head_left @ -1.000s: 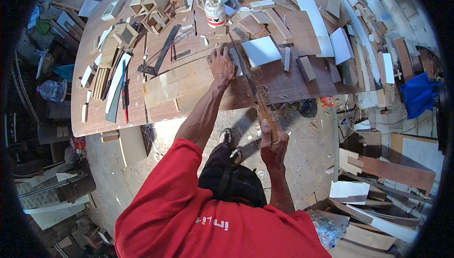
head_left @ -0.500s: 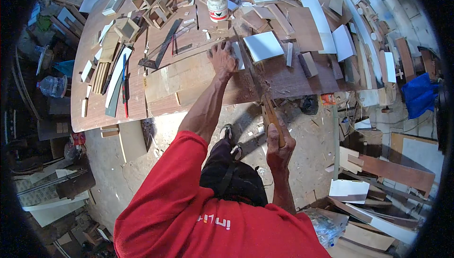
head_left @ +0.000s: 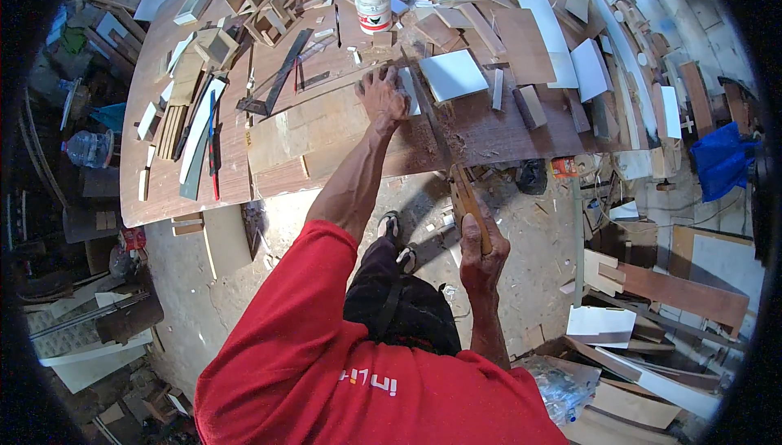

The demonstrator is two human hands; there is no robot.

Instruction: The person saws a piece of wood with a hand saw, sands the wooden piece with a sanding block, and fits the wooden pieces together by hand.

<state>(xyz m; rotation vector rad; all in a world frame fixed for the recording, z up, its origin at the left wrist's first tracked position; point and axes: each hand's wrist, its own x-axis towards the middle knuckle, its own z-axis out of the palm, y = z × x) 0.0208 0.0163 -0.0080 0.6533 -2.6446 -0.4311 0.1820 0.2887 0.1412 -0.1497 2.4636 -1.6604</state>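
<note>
Far on the left of the worktop (head_left: 159,202) I have a black square (head_left: 281,78), and nearer me lies a long pale board (head_left: 309,125), flat and probably stiff and light enough to shift if left unpinned. My left hand (head_left: 383,96) rests on the surface at the board's right end, fingers slightly apart and bent, pressing rather than clasping; what lies directly under the palm I can't tell. Just right of its fingers shows a narrow white-faced piece (head_left: 410,91), likely smooth and a little slippery, so best pressed down flat. Next comes the handsaw (head_left: 458,179), its dark blade lying over the worktop and pointing away from me, its wooden handle reaching past the near edge. My right hand (head_left: 483,248) is closed around that handle at its near end, the proper place to hold it; I judge the saw light, the blade thin and springy, apt to bend if twisted. Sawdust (head_left: 479,152) lies to its right, with a white panel (head_left: 454,76) farther off.
</note>
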